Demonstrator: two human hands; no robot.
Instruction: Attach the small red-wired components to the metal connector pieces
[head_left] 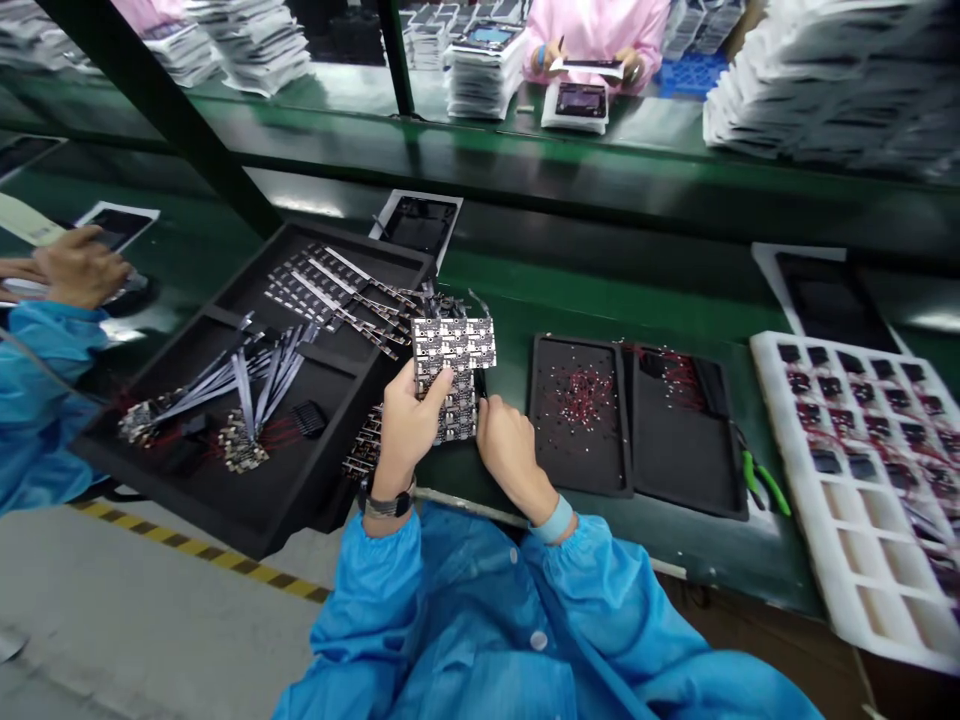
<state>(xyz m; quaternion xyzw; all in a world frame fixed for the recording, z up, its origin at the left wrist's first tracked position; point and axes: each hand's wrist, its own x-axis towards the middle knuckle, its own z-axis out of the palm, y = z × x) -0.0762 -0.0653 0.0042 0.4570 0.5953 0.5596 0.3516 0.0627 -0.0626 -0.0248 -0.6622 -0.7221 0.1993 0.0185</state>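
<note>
My left hand (407, 425) grips a panel of small circuit boards (455, 342), thumb across its face and fingers behind it. The panel is upright, and its lower right part is cut away in a step. At that stepped edge, my right hand (511, 448) is closed around something I cannot make out; a dark thin piece shows above its fingers. Behind the panel's top lie dark cable ends (444, 302). To the left, a black foam tray (247, 530) carries flat ribbon cables (255, 385) with small boards and red wires.
Right of my hands lie a black tray of tiny red-and-white parts (581, 395) and another black tray (686, 465) with red wires. Green-handled cutters (765, 482) rest beside a white compartment tray (855, 560). A co-worker's hand (82, 265) is at left; a person in pink (596, 30) works opposite.
</note>
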